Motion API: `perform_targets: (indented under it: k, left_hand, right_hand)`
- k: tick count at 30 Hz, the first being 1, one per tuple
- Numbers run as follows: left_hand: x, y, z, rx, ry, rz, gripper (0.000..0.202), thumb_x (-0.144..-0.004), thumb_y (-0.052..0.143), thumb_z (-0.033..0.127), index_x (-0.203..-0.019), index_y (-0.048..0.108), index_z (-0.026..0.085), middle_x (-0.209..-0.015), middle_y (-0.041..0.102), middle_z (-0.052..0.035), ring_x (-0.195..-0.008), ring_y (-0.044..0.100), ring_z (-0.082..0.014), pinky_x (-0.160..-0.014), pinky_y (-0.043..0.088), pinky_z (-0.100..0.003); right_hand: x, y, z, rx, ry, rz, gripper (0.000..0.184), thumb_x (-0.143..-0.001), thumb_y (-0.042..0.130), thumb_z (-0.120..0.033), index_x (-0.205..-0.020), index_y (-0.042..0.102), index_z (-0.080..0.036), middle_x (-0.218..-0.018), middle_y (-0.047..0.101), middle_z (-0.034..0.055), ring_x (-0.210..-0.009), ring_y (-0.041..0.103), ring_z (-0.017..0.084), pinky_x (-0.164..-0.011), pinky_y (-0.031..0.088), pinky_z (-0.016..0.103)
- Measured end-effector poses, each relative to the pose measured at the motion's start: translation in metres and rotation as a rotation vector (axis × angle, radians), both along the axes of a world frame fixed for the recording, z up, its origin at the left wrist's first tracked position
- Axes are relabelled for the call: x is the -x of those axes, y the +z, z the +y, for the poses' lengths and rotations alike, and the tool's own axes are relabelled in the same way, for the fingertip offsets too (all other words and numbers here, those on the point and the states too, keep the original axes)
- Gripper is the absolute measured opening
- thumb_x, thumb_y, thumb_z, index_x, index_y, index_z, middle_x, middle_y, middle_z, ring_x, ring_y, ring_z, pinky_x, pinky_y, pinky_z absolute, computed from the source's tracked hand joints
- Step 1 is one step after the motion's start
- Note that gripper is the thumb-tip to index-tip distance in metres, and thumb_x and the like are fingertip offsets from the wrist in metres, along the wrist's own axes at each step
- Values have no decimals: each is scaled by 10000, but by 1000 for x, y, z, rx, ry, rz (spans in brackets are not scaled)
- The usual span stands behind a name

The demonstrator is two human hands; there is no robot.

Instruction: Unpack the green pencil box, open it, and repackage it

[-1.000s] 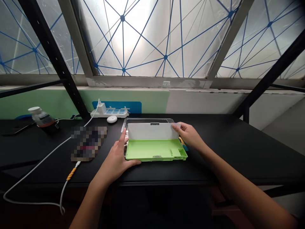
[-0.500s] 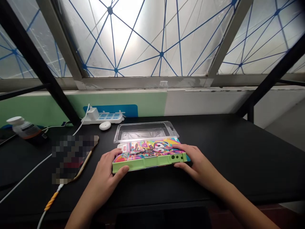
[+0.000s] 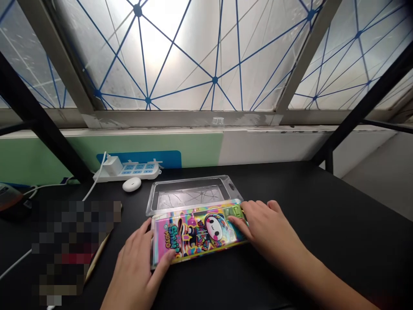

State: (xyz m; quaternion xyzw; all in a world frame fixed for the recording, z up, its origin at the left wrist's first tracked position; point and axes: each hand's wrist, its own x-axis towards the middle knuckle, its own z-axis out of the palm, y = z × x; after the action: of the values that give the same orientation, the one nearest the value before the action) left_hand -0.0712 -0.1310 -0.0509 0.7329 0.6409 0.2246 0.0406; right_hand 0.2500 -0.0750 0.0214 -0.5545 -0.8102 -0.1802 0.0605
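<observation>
A long, colourful pencil case (image 3: 200, 234) lies in front of me on the black desk, its cartoon-printed face up. The print shows a white-faced character, and a green piece (image 3: 234, 211) sits at the right end. My left hand (image 3: 135, 262) grips the left end, thumb on the front edge and fingers along the side. At the other end my right hand (image 3: 266, 228) holds the case, its thumb across the face by the green piece. Directly behind the case, its front edge close against it, is a clear plastic packaging shell (image 3: 190, 189).
To the left, a blurred-out flat device (image 3: 74, 245) lies with a white cable. A white power strip (image 3: 138, 171) with a plug and a small white oval case (image 3: 131, 184) stand at the back. Part of a bottle (image 3: 9, 198) shows far left. Black slanting frame bars (image 3: 348, 116) flank the desk.
The pencil case has turned from its green side facing me to its printed face showing fully. Both hands stay on its ends. My view has shifted slightly, cutting off most of the bottle.
</observation>
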Motion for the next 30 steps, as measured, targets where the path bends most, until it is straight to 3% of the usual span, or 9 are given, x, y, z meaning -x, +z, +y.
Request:
perform_targets:
  k: [3,7,11,18,22,25,30]
  left_hand:
    - [-1,3,-2,-39,-24,-7,601,-980,486,470,-1505,312,233,-1501,487,-145,-1338,506,-326,-1063,452,-534]
    - [-5,9,-5,-54,-80,-64,755,-991,491,425,-1588,48,295,-1480,528,-112,-1267,589,-293,-1071,461,-510]
    - [-4,13,-5,-14,-101,-81,907,-940,573,445,-1595,-41,315,-1507,505,-101,-1264,594,-316,-1061,470,-534]
    - [1,20,-7,83,-140,-132,905,-967,539,360,-1582,-125,342,-1532,477,-65,-1339,531,-286,-1113,424,-521]
    - [0,22,-6,100,-130,-158,927,-960,550,373,-1583,-135,325,-1524,486,-79,-1358,509,-295,-1118,415,-525]
    - [-1,25,-7,124,-95,-187,902,-959,545,380,-1594,-92,312,-1556,440,-74,-1386,474,-298,-1121,411,-515]
    - [9,32,-14,226,-89,-218,640,-973,472,536,-1561,279,375,-1576,386,-8,-1459,334,-321,-1105,417,-536]
  right_hand:
    - [19,0,0,-70,66,-54,268,-991,479,-372,-856,615,-184,-783,618,89,-750,580,280,-704,353,402]
    - [50,2,8,56,303,85,252,-963,535,-401,-1056,611,-180,-1022,645,117,-896,581,286,-741,412,393]
    - [67,0,23,226,395,191,282,-994,479,-417,-1053,599,-168,-1001,623,109,-912,561,276,-803,447,425]
    - [66,-6,31,325,377,344,222,-1010,439,-378,-975,540,-184,-987,573,104,-911,517,258,-814,462,434]
    - [66,-7,30,313,386,435,175,-997,467,-357,-963,506,-189,-997,558,105,-917,516,248,-819,475,424]
    - [66,-5,28,198,425,509,152,-972,510,-334,-988,489,-184,-1035,556,124,-947,534,255,-831,489,429]
    - [47,7,4,-37,650,492,169,-937,591,-281,-1059,499,-210,-1041,630,106,-1002,607,254,-972,472,489]
